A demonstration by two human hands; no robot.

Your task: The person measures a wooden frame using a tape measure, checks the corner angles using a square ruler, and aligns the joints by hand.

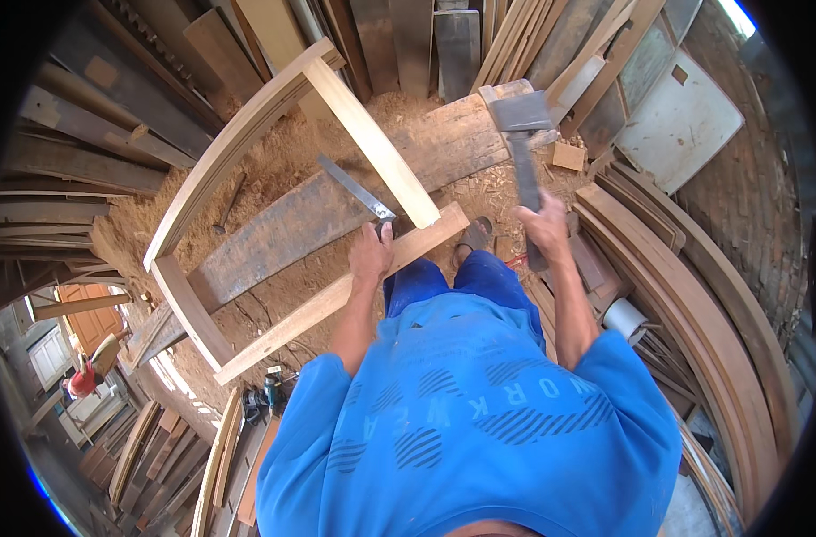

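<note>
My left hand [370,253] is closed around the dark stock of what looks like a try square [350,185], its steel blade pointing up and left across the inside of a wooden frame. My left forearm crosses over the near rail [291,320] of this pale frame. The frame's far rail [229,152] is curved; a light crosspiece [367,134] joins the rails at the right and a darker one [191,309] at the left. My right hand [546,229] grips the handle of a mallet [521,114], its dark block head held up, pointing away from me.
Under the frame lies a worn plank [287,224] amid sawdust. A hammer [230,204] rests inside the frame, and a small wood block [568,156] lies right of the mallet. Curved boards [685,331] are stacked at right. Power tools [264,396] sit lower left; another person [85,380] is far left.
</note>
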